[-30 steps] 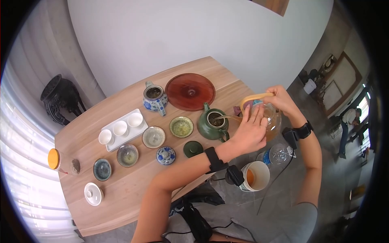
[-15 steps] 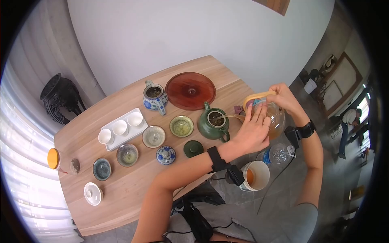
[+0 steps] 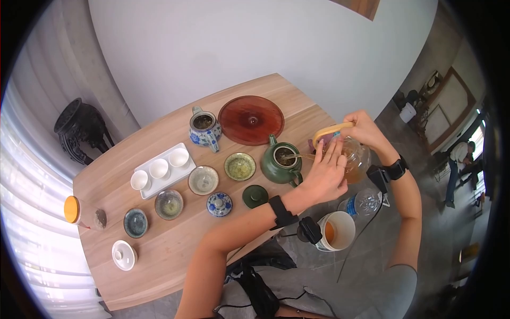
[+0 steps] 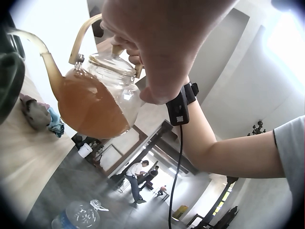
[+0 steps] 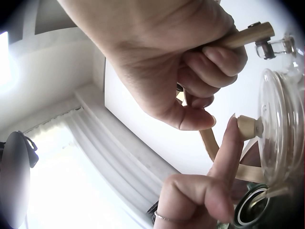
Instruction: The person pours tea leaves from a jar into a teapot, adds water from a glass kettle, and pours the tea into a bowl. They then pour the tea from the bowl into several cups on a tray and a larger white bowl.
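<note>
My right hand (image 3: pixel 366 132) grips the bamboo-coloured handle (image 5: pixel 250 36) of a glass teapot (image 4: pixel 93 109) and tips it to the left. Amber tea fills the lower spout side of it. With straight fingers, my left hand (image 3: pixel 326 173) reaches over the lid (image 5: pixel 270 138), and a fingertip presses against its wooden knob (image 5: pixel 247 127). The spout (image 4: pixel 51 71) hangs over the uncovered green teapot (image 3: pixel 273 173), and a thin stream runs into its mouth. Its green lid (image 3: pixel 255 196) lies on the table nearby.
On the wooden table (image 3: pixel 164 250) stand a blue-and-white teapot (image 3: pixel 197 140), a red round tray (image 3: pixel 249 114), several small bowls and a white tray (image 3: pixel 150 193) bearing three cups. Below the table edge are a white bucket (image 3: pixel 346 234) with amber liquid and a plastic bottle (image 3: pixel 366 202).
The glass teapot and both hands swayed slightly right, then back left over the past half second. The glass teapot stays tipped over the green teapot throughout.
</note>
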A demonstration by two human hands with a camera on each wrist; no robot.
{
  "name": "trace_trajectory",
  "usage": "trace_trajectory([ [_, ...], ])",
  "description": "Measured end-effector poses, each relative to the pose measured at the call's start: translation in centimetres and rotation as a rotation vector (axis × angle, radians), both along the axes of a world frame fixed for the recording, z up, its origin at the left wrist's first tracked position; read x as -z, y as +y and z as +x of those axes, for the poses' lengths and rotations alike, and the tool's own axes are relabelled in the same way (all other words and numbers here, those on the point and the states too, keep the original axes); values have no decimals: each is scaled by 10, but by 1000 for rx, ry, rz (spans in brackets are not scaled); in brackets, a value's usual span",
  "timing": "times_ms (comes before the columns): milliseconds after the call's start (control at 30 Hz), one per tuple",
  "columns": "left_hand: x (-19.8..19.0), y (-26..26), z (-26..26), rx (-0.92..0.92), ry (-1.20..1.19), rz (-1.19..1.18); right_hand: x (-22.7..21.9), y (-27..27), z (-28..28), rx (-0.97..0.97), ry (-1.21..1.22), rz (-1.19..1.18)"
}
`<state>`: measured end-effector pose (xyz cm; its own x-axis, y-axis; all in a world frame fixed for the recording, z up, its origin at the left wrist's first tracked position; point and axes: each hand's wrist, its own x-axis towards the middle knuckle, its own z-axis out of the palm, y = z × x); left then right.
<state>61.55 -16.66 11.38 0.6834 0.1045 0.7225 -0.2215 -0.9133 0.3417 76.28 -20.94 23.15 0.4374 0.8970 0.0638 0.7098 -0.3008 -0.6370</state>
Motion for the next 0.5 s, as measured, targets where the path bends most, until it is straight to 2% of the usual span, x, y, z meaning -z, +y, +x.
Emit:
trace_trajectory([
  [500,6,6,-7,3,3,-39,13,15,-1,-43,-18,24],
])
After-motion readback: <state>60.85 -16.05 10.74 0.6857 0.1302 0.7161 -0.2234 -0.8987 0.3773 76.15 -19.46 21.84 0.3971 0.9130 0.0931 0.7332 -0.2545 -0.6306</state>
